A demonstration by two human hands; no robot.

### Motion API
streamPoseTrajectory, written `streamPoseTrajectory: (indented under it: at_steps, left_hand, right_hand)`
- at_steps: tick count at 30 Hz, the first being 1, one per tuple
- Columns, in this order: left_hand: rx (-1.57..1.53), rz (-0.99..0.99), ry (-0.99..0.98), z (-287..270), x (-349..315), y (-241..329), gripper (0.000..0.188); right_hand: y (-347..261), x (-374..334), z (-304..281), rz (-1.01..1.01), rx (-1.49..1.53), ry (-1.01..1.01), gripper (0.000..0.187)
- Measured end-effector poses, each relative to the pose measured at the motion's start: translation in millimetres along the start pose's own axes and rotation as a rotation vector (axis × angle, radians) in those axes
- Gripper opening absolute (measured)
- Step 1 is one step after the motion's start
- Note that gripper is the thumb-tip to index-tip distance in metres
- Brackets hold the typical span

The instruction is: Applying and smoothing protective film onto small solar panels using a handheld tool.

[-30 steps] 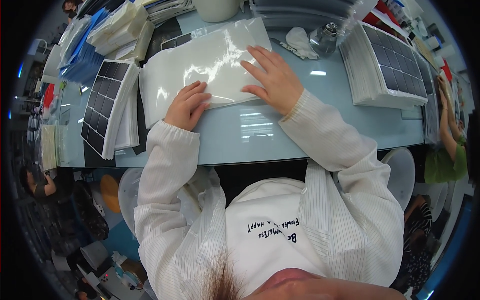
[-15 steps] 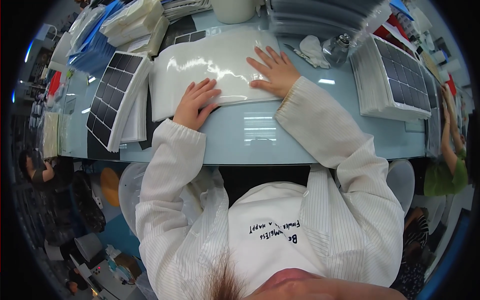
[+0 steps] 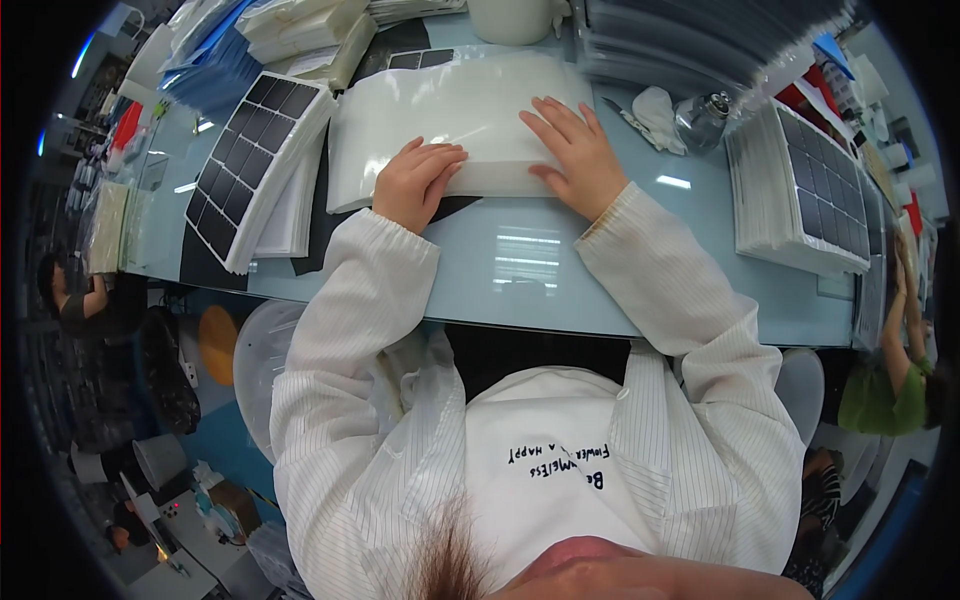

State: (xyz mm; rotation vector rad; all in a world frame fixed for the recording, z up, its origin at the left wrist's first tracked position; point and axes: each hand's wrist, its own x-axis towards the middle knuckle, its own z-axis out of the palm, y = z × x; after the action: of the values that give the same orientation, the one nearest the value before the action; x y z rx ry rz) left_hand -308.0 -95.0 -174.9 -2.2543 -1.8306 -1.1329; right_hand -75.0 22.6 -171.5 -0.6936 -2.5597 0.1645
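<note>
A wide, milky, see-through plastic film (image 3: 430, 105) lies across the glass-topped table before me, its surface glossy and slightly wavy. My left hand (image 3: 415, 185) rests on its near left part, fingers stretched to the right and close together. Toward the right end, my right hand (image 3: 580, 160) lies with fingers spread and thumb pointing left near the front edge. A slightly darker band runs along that edge between the hands. Whether the film is one sheet or several layers, I cannot tell. Neither hand grips anything visible.
Stacks of dark-celled solar panels stand at left (image 3: 250, 150) and right (image 3: 820, 180). Behind the film are a white tub (image 3: 510, 22) and a stack of grey plastic sheets (image 3: 690, 45). A glass bottle (image 3: 703, 120) and crumpled white cloth (image 3: 655, 115) sit at back right. Other people work farther off.
The whole view has shifted slightly. Both hands stay on the film; my left fingers have drawn closer together, and the darker band now shows along its front edge.
</note>
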Motion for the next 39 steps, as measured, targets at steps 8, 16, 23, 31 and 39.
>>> streamPoseTrajectory:
  at_steps: [8,16,23,31,39]
  left_hand:
    - [0.385,0.261,0.126,-34,-8,57,0.025]
    - [0.236,0.182,-0.234,-52,-83,62,0.054]
    - [0.12,0.039,-0.413,-52,-122,70,0.055]
    - [-0.002,0.042,-0.385,-48,-135,85,0.046]
    - [-0.305,-0.122,-0.389,-61,-114,90,0.031]
  right_hand:
    - [1,-30,-62,-0.28,0.066,0.316,0.044]
    - [-8,-156,-89,-0.139,-0.05,-0.085,0.043]
    - [-27,-220,-99,0.054,-0.024,-0.164,0.046]
    - [-33,-267,-101,0.112,0.063,-0.128,0.046]
    - [-37,-264,-124,0.099,0.204,-0.199,0.043]
